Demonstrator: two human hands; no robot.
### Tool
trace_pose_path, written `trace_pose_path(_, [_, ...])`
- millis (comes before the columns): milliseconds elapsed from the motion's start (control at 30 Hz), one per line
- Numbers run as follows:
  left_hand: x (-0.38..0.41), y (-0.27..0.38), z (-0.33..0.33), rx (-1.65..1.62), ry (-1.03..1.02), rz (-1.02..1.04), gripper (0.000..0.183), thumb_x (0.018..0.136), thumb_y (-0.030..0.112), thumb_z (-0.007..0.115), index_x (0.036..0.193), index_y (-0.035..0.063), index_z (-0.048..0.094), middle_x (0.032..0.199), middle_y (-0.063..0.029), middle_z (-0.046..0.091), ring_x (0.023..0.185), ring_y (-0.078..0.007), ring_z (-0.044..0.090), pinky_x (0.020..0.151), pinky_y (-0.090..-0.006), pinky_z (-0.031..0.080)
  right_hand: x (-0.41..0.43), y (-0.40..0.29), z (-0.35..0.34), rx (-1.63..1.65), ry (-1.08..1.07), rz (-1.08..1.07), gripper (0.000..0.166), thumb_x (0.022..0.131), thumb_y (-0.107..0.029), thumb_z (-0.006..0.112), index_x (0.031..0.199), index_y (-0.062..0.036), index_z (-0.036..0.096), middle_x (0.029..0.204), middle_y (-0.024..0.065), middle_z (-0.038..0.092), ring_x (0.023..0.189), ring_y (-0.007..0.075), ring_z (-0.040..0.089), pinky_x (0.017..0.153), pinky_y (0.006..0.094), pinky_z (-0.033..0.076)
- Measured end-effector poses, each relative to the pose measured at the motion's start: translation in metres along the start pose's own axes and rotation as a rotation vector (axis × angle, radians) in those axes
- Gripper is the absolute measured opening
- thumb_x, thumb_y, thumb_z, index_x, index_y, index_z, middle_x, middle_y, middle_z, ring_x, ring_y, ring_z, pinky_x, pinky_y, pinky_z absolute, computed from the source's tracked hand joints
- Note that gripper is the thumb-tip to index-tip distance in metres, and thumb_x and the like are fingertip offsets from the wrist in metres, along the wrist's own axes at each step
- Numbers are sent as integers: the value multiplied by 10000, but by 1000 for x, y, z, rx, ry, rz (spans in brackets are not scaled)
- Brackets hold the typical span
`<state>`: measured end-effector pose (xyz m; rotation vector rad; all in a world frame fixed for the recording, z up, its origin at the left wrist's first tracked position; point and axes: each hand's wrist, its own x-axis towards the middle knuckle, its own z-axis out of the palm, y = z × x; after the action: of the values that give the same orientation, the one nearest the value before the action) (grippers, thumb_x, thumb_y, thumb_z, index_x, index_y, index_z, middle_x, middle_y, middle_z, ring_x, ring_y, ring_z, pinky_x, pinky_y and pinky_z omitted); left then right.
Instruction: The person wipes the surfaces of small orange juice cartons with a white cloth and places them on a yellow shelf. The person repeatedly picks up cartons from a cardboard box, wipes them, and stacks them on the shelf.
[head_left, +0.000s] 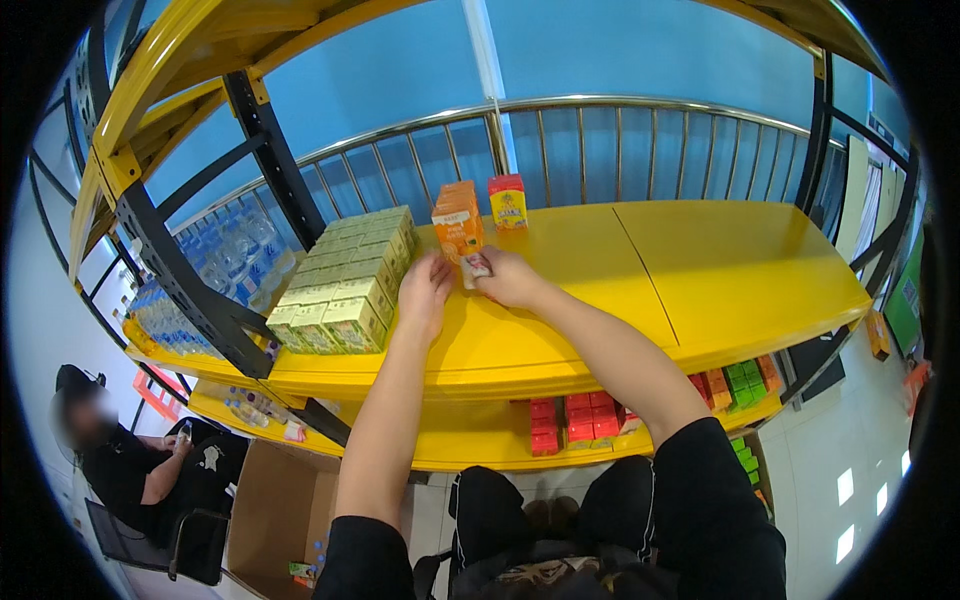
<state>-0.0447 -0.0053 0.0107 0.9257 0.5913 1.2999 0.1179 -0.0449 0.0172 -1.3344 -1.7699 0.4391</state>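
Observation:
My right hand (511, 277) grips a small whitish item (474, 268) with some red on it, just in front of a row of orange drink cartons (456, 225). What the item is cannot be made out. Left of it is my left hand (425, 294), slightly blurred, with bent fingers near the front orange carton; whether they hold anything is unclear. Beside that hand stands a block of pale green drink cartons (345, 277), packed in rows. A red and yellow carton (508, 202) stands upright right of the orange row. All these cartons rest on the yellow metal shelf (585, 300).
Black shelf uprights (202, 285) and a steel railing (652, 150) frame the shelf. Water bottles (225, 255) fill the left bay. Red cartons (585, 420) stand on the lower shelf. An open cardboard box (277, 502) sits on the floor near a seated person (142, 465).

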Motion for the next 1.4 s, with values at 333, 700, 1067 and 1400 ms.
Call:
trace_pose_path(333, [-56,-20,77,-71,-182,-132,619,919,480,470,1265,-31,414,1254,-211,462,1183,-286,451,1001,-385,360,-102,-16,-35,-61,93,-309,198,766,-98,573,946,-19,553,908,210,593,843,396,578,720,438,473])
trace_pose_path(700, [-187,-97,189,-77,-644,-121,378,980,269,422,1200,-29,498,1183,-124,540,1130,-219,492,997,-349,362,-257,-9,-126,-393,547,-32,281,708,-43,632,982,-33,571,882,172,599,828,364,592,718,411,482])
trace_pose_path(1067, [-336,-217,249,-31,-854,-628,384,943,203,512,1277,22,455,1234,-66,498,1158,-152,460,1013,-303,343,-470,50,-173,-629,799,424,240,734,-117,641,946,-36,567,863,201,600,819,384,588,692,455,476])
trace_pose_path(1400, [-451,-388,234,250,-1000,-1005,392,905,199,563,1235,-1,491,1135,-64,577,1066,-131,524,915,-273,397,-668,96,-130,-418,558,948,260,704,-166,654,856,11,540,796,228,604,780,412,593,682,475,476])
